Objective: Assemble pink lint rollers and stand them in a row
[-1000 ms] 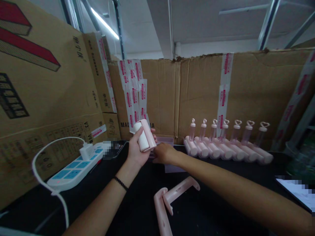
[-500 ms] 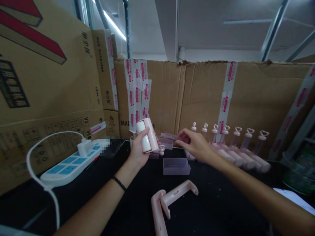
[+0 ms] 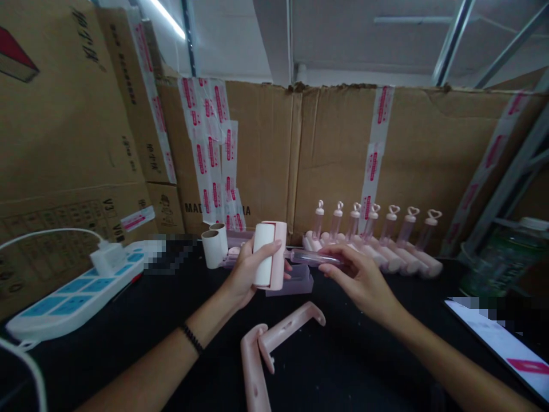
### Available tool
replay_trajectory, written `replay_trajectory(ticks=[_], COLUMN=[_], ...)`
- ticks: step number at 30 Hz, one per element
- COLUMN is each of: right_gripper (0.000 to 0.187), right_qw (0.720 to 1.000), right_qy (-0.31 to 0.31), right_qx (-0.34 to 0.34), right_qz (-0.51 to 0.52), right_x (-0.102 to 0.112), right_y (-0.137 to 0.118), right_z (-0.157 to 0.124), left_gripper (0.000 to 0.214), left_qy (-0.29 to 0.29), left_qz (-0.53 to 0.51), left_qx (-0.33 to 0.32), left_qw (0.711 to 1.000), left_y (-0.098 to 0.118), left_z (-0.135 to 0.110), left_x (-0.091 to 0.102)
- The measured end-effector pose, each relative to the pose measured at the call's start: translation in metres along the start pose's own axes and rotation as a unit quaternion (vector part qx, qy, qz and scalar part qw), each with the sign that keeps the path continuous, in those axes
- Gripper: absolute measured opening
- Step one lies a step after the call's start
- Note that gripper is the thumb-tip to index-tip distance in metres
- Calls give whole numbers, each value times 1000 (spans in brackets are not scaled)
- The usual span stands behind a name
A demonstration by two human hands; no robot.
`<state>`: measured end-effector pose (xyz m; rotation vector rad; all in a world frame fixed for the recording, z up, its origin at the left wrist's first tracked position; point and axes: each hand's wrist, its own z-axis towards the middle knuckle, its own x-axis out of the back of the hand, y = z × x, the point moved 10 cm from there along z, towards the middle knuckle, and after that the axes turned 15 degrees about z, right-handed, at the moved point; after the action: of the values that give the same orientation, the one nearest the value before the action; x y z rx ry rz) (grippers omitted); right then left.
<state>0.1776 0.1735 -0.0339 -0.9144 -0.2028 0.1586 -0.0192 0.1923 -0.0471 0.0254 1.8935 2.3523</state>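
My left hand (image 3: 247,270) is closed around a white roll in a pink holder (image 3: 269,253), held upright above the black table. My right hand (image 3: 359,278) pinches a clear pink tube-shaped handle (image 3: 312,257), held level with its left end pointing at the roll holder. The handle's tip is close to the holder; I cannot tell whether they touch. Under both hands sits a small translucent purple tray (image 3: 295,281). Two pink bracket pieces (image 3: 274,340) lie on the table nearer to me.
A row of several finished pink rollers with heart-topped handles (image 3: 377,240) lies along the back cardboard wall (image 3: 334,154). Two white paper cores (image 3: 214,246) stand at back left. A white and blue power strip (image 3: 72,292) lies left. A green-tinted jar (image 3: 500,257) and a printed sheet (image 3: 501,343) are right.
My right hand picked up a clear pink handle near the back and brought it toward the roll holder. My left hand lowered the holder a little. The view swung to the right.
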Motion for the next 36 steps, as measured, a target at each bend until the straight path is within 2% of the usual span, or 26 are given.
replay_trajectory(ticks=[5, 11, 16, 21, 26, 36], right_gripper=[25, 28, 32, 37, 37, 32], right_qw=[997, 979, 952, 919, 908, 933], right_qy=[11, -3, -15, -26, -30, -11], right_qx=[40, 122, 216, 299, 315, 279], right_qz=[-63, -162, -218, -256, -274, -228], right_x=[4, 1, -5, -10, -13, -12], right_y=[-11, -35, -53, -62, -67, -66], right_z=[-4, -7, -13, -20, -21, -19], left_gripper=[32, 33, 31, 28, 27, 37], left_qy=[-24, -20, -33, -13, -11, -24], left_qz=[12, 21, 5, -4, 4, 37], left_qx=[18, 13, 45, 75, 76, 38], left_qw=[999, 999, 998, 997, 997, 998], left_y=[-1, 2, -2, -3, -3, 4], left_z=[0, -2, -2, -4, -5, -10], left_x=[-7, -8, -12, -12, -13, -25])
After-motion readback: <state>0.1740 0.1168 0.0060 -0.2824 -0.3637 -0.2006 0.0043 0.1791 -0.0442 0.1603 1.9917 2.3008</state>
